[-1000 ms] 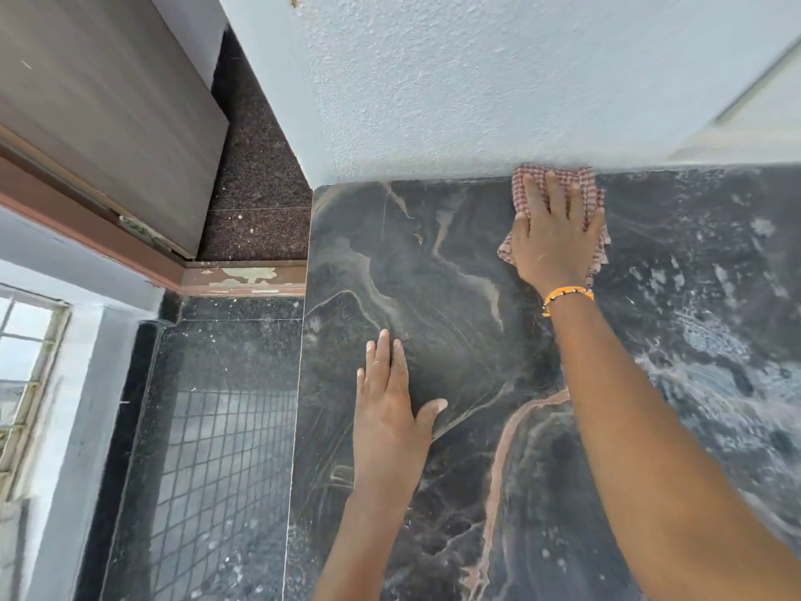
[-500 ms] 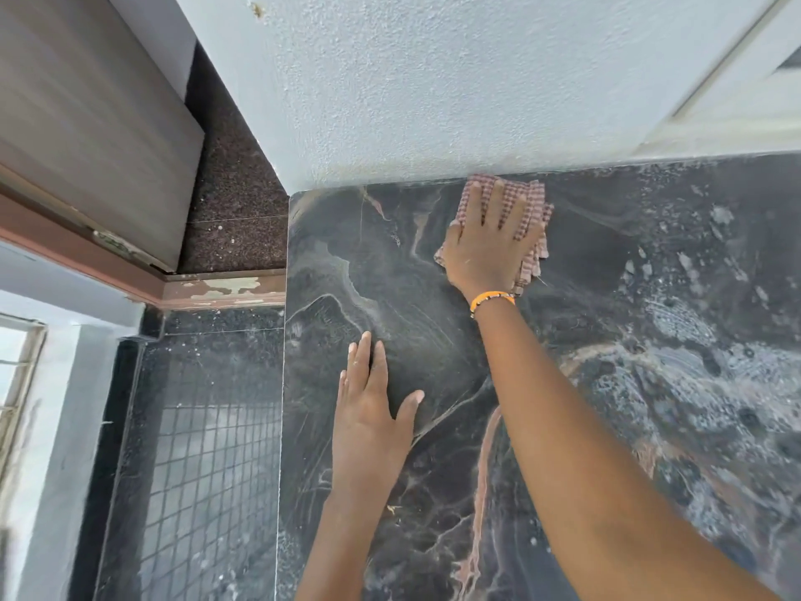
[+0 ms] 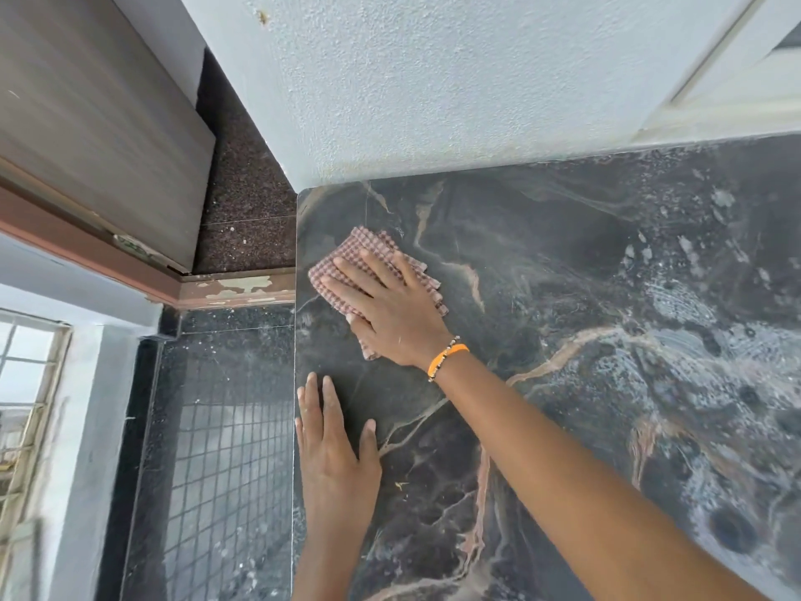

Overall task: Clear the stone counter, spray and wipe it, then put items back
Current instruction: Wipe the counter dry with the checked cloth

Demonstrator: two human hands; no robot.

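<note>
Stretching from the white textured wall (image 3: 433, 80) toward the viewer, the stone counter (image 3: 563, 275) is dark with tan and pinkish veins, and its right part carries pale foamy streaks (image 3: 693, 362). Near its far left corner the right hand (image 3: 390, 310) presses flat, fingers straight and slightly spread, on a folded red-and-white checked cloth (image 3: 368, 253) lying on the stone. An orange band (image 3: 448, 355) circles that wrist. Closer in, the left hand (image 3: 336, 448) lies palm down on the counter by its left edge, fingers straight, holding nothing. Beside the counter, lower down, a speckled black ledge (image 3: 216, 427) reflects a window grille. Beyond it stand a brown door (image 3: 99, 123) and a chipped wooden frame (image 3: 238, 288); a barred window (image 3: 26, 383) shows at far left.
</note>
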